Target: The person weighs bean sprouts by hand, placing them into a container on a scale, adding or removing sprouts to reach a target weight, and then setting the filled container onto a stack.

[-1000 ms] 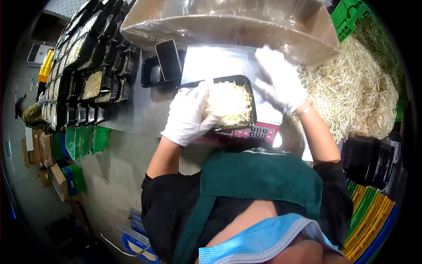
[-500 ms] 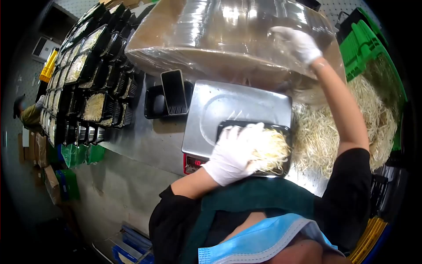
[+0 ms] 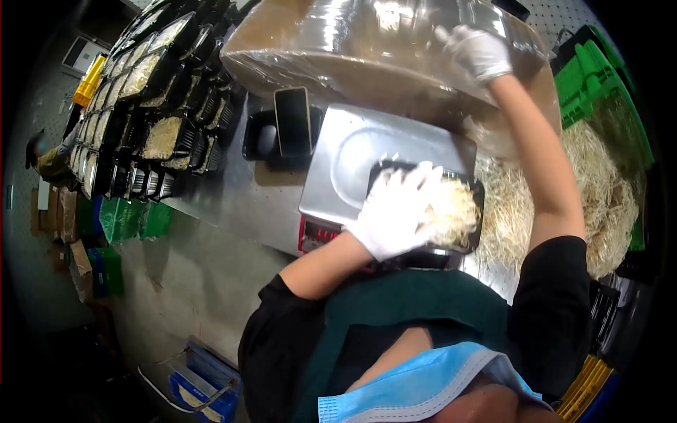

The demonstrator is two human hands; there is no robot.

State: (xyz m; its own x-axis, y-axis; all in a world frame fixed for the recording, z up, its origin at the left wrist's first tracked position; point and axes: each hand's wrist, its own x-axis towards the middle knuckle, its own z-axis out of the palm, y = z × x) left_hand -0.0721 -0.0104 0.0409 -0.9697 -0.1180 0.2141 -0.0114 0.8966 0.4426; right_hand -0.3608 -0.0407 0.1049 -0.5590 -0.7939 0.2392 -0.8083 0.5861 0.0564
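My left hand, in a white glove, lies spread over the left part of a black tray filled with pale bean sprouts. That tray sits at the front right of a metal weighing scale with a red lit display. My right hand, also gloved, is raised at the clear plastic film on a large wrapped stack; its fingers are bent and partly blurred, and whether they pinch the film is unclear. Loose sprouts are heaped to the right of the scale.
Stacked black trays of sprouts stand at the left. Two empty black trays lie left of the scale, one tilted in the other. A green crate is at the right. Another person stands at the far left.
The camera view has shifted slightly. My right hand has moved a little and its fingers have bent on the plastic film. My left hand remains on the tray of sprouts.
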